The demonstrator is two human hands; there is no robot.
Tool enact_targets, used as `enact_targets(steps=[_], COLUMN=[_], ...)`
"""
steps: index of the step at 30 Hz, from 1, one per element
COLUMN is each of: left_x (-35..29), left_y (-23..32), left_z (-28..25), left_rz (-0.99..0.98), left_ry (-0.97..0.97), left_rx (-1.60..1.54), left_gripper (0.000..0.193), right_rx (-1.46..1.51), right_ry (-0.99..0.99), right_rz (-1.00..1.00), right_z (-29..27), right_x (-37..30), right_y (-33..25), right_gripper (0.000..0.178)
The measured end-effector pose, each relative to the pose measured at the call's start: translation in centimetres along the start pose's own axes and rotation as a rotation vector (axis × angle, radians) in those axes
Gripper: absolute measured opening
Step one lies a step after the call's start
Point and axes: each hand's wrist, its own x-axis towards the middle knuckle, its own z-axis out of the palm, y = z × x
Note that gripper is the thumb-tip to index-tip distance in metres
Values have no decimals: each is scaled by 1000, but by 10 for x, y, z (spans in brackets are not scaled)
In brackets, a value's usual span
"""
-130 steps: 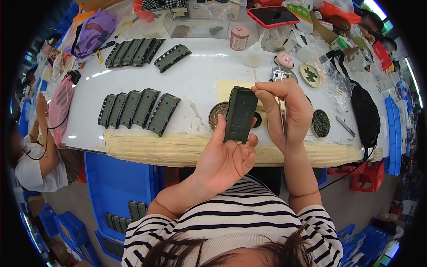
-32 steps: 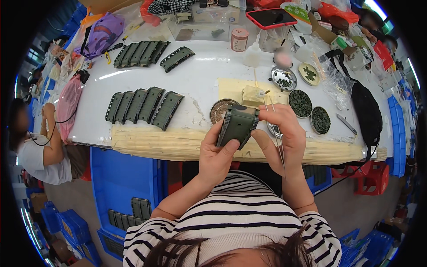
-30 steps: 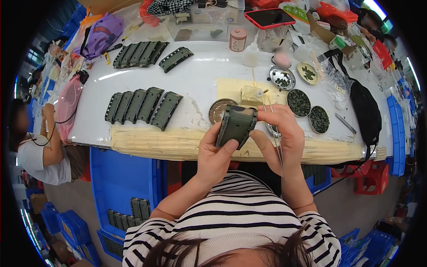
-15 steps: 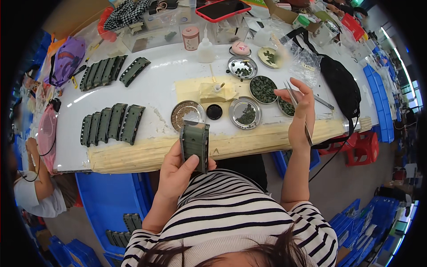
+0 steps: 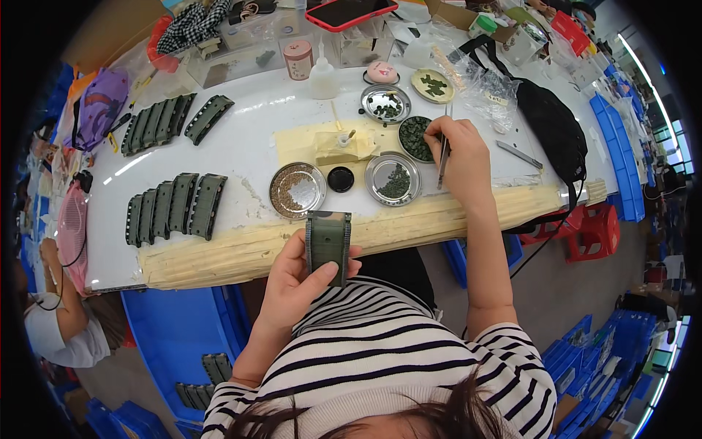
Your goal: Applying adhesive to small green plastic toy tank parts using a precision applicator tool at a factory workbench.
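While snug round a green piece (image 5: 328, 238), the left hand (image 5: 296, 290) — right hand's grip (image 5: 466, 162) closed on tweezers (image 5: 443, 167) — lettered canister (image 5: 298, 61) beyond.

Wide fisheye view under bright, diffuse light. Narrow streaks of glare cross the white tabletop (image 5: 241, 143) at left; a long lamp strip (image 5: 649, 91) glows along the upper right rim. Shadows are soft. The left hand (image 5: 298, 284) and right hand (image 5: 462, 161), near centre, appear sharp; peripheral objects stretch and soften, and the corners fall to black.
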Motion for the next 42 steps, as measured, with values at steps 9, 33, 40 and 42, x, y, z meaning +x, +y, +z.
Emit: enact_targets(steps=[9,33,40,42], left_x=[2,-3,1,0], left_y=[-3,-3,10,8], left_z=[4,16,22,19], left_rz=[26,114,81,80], left_ry=[42,254,207,176], left_rx=[-16,-112,-100,-93], left_gripper=[52,36,40,41], right_rx=[-36,253,309,319], right_ry=[-106,-90,-61,-71], right_rz=[-55,-5,2,49], right_z=[6,3,3,0], right_x=[6,6,13,11], right_y=[10,12,9,6], right_gripper=[15,18,18,16])
